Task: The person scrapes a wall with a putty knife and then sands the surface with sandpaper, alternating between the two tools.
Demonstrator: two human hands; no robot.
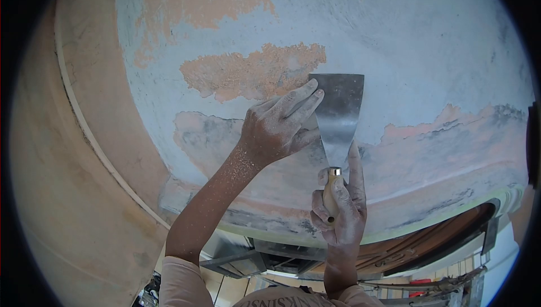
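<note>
My right hand (345,205) is wrapped round the handle (332,194) of a wide putty knife (341,104), its index finger stretched up along the blade. The blade points upward, broad edge at the top. My left hand (279,124) reaches in from the left with two fingertips on the blade's left edge; its thumb seems to pass behind the metal. White dust coats both hands and the left forearm. Beyond them is a pale blue painted surface (338,31) with peeled patches. One rough orange patch (248,70) shows just left of the blade top.
Bare pinkish and grey plaster (439,143) runs across the right side. A curved cord or thin pipe (84,127) follows the brown wall at the left. Below are an arched wooden panel (417,245), a dark metal frame (242,265) and scaffold-like bars (451,287).
</note>
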